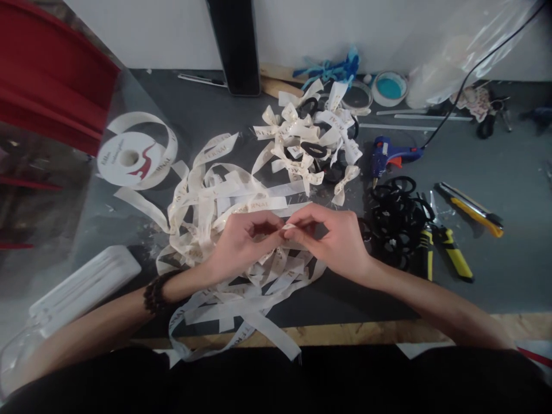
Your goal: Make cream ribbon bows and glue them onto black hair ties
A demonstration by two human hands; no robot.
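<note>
Over a pile of cream printed ribbon strips (211, 195), my left hand (241, 238) and my right hand (336, 241) meet at their fingertips. Both are closed in a pinch on a small piece of white ribbon (288, 226), of which only a bit shows between the fingers. Beyond my hands lies a heap of ribbon bows (297, 167), some with black hair ties among them. Black hair ties (390, 215) are piled to the right of my right hand. A ribbon spool (116, 158) rests at the far left, partly unwound.
A blue glue gun (392, 154) with a black cord lies at the right. Near it are yellow-black pliers (452, 256) and a yellow utility knife (472, 211). A dark phone (237, 46) leans on the wall. A white power strip (86, 287) sits at the left edge.
</note>
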